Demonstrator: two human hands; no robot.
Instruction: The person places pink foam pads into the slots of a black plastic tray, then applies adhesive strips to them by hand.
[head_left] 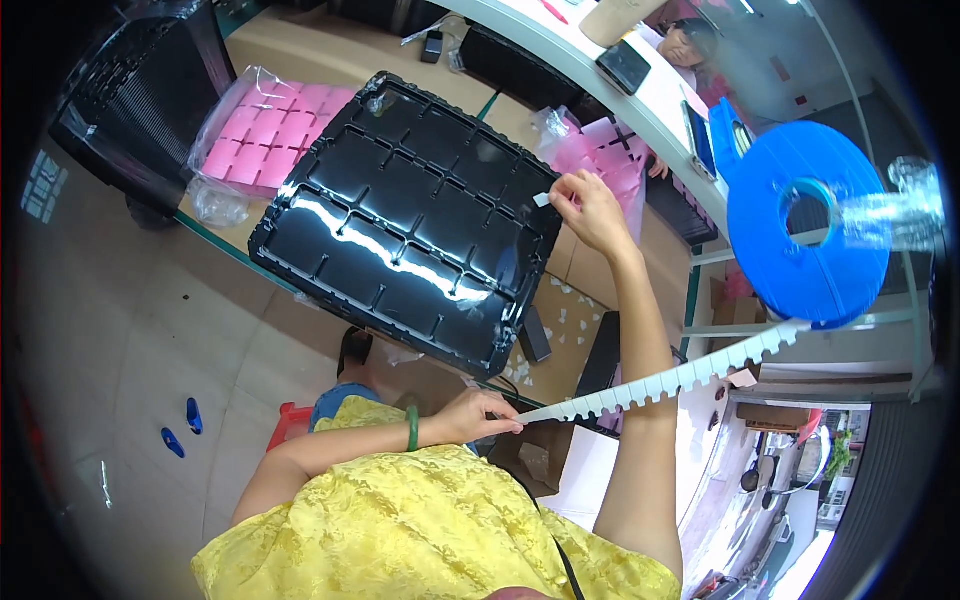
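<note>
I see the big black tray [400, 220] filling most of the worktop [300, 50] in front of me. My right hand [590, 210] is at its far right edge, with open air above the tray to pass over. Pink packs in clear bags [255, 130] block the left side. The white notched strip [660, 380] runs across from my left hand [480, 415] up to the blue reel [800, 230], so it bars the way on the right. Down on the left, the floor [150, 340] is open.
</note>
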